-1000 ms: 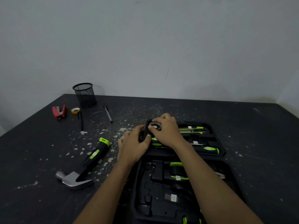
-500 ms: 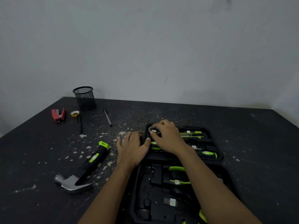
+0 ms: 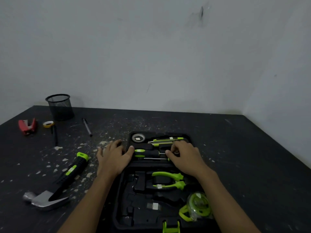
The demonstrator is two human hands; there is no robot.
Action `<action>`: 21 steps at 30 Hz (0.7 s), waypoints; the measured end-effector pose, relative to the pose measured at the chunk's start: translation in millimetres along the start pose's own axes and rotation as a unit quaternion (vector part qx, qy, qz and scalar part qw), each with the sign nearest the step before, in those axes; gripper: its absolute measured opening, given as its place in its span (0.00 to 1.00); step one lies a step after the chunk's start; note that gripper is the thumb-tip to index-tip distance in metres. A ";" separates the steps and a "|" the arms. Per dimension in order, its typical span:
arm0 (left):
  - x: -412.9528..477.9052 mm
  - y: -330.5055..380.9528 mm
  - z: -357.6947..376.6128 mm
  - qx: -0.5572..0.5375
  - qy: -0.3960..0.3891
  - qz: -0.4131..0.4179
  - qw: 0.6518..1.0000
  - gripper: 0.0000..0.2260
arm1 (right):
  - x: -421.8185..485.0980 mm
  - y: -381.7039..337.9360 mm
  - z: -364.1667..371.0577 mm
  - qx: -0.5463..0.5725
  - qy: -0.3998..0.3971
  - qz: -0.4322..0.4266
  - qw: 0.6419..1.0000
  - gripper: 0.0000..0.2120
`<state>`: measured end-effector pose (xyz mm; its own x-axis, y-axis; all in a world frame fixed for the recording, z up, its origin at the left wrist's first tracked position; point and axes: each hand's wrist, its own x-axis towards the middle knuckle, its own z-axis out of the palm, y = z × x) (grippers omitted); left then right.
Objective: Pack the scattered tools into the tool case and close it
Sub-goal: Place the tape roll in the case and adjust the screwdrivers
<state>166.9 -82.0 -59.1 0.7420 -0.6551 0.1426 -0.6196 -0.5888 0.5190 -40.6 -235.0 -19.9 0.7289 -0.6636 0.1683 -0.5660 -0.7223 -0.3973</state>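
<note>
The black tool case (image 3: 127,212) lies open in front of me. A roll of tape (image 3: 138,137) sits in the far half's left corner, beside a green utility knife (image 3: 165,140) and screwdrivers (image 3: 148,153). Green-handled pliers (image 3: 168,180) and a green tape measure (image 3: 198,205) lie in the near half. My left hand (image 3: 113,157) rests flat at the case's left edge, thumb on the rim. My right hand (image 3: 184,156) lies on the far half over the screwdriver shafts, fingers curled down. A hammer (image 3: 55,185) with black and green handle lies on the table to the left.
A black mesh pen cup (image 3: 60,106) stands at the back left. Near it lie a red stapler-like tool (image 3: 27,126), a small yellow tape ring (image 3: 48,123), a black cable (image 3: 54,137) and a pen (image 3: 87,126). White flecks cover the dark table (image 3: 244,165).
My right hand has left the tape roll, which now sits uncovered in its corner slot, and moved right onto the screwdrivers. My left hand slid slightly left. The camera tilted up.
</note>
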 end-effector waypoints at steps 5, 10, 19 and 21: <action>-0.9 -4.7 2.0 0.005 0.002 0.006 1.000 0.26 | -11.7 0.9 3.7 0.023 0.043 -0.019 0.999 0.11; -3.2 -4.4 -1.9 -0.018 0.014 0.020 1.000 0.27 | -15.2 1.1 3.5 0.013 0.055 -0.010 0.998 0.10; -19.0 -0.5 -8.0 -0.045 0.048 0.014 0.998 0.19 | -16.2 0.0 2.5 0.017 0.054 0.020 0.998 0.09; -21.5 -2.8 -8.0 -0.055 0.047 0.013 0.997 0.20 | -15.6 1.8 3.1 0.014 0.071 0.023 0.997 0.07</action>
<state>154.8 -62.5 -56.8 0.7506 -0.6185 0.2325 -0.6101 -0.5138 0.6031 -51.8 -225.4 -26.0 0.6391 -0.7181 0.2754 -0.5849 -0.6863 -0.4323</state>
